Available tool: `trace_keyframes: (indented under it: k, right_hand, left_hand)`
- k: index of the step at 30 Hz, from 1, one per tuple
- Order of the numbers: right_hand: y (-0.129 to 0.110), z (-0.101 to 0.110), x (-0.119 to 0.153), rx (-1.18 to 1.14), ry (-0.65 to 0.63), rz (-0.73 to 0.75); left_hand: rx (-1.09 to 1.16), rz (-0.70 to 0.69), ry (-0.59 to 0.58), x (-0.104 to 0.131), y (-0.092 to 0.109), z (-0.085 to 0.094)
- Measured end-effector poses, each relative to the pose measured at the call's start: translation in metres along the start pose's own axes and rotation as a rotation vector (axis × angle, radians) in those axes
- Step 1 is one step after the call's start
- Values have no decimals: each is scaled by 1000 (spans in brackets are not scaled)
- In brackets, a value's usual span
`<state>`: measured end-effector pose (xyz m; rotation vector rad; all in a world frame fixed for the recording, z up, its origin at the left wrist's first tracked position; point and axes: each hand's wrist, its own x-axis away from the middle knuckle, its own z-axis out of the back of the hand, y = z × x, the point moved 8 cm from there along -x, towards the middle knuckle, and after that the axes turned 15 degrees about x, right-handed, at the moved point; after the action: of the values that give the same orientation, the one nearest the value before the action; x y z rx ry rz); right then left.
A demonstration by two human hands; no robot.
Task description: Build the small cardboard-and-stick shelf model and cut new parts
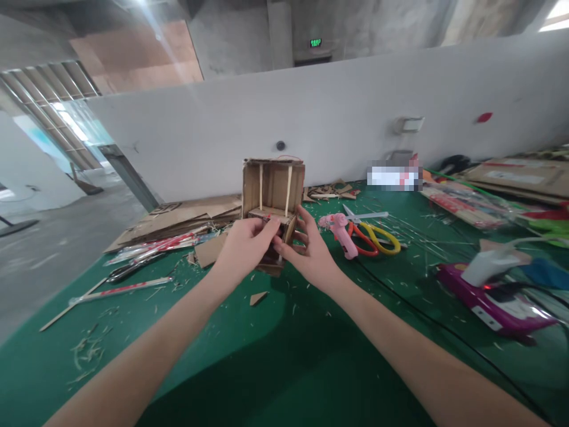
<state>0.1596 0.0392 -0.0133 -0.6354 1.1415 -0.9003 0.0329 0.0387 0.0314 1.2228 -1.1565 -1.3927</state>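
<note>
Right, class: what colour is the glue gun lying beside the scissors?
The glue gun is pink, shown in the head view.

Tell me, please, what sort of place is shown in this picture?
Most likely an indoor craft workspace: a pink glue gun and scissors lie on the green table, cardboard scraps are scattered there, and a small, rough cardboard box is being held.
</note>
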Motion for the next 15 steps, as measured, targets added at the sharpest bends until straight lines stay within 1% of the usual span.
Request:
trace_keyframes:
  k: [1, 2, 3, 4, 5, 6, 7, 8, 9, 10, 11, 12, 13, 15]
  right_hand:
    - [-1, -2, 0, -34, -3, 3]
    - [1, -3, 0, -61, -4, -3]
    - [4, -3, 0, -76, -6, -24]
    - [10, -3, -1, -84, -6, -56]
    - [15, -2, -2, -88, -5, -94]
    - [20, -1, -3, -97, -6, -134]
    - [25, 0, -3, -121, -14, -169]
    - [27, 0, -4, -160, -27, -197]
    - [27, 0, -4, -213, -46, -216]
    - [26, -1, -3, -268, -69, -228]
    - [23, -2, -3, -318, -98, -232]
    - [20, -4, -2, -356, -134, -229]
    - [16, -6, -1, -377, -178, -215]
    - [8, -11, 2, -358, -282, -170]
  left_hand:
    - [-31, 30, -29, 1, 4, 2]
    - [-76, 84, -82, 2, 6, 2]
    - [-124, 133, -151, 4, 8, 2]
    - [-156, 164, -194, 5, 12, 4]
    - [-197, 156, -185, 5, 18, 10]
    - [-236, 76, -117, 2, 28, 19]
    - [-259, -62, -13, 0, 40, 31]
    - [-269, -248, 113, -1, 54, 43]
    - [-269, -431, 208, 1, 65, 52]
    - [-277, -577, 254, 3, 69, 57]
    - [-315, -647, 190, 0, 67, 54]
    - [-352, -660, 68, -6, 59, 47]
    - [-370, -644, -67, -11, 49, 39]
    - [-286, -590, -237, -18, 34, 32]
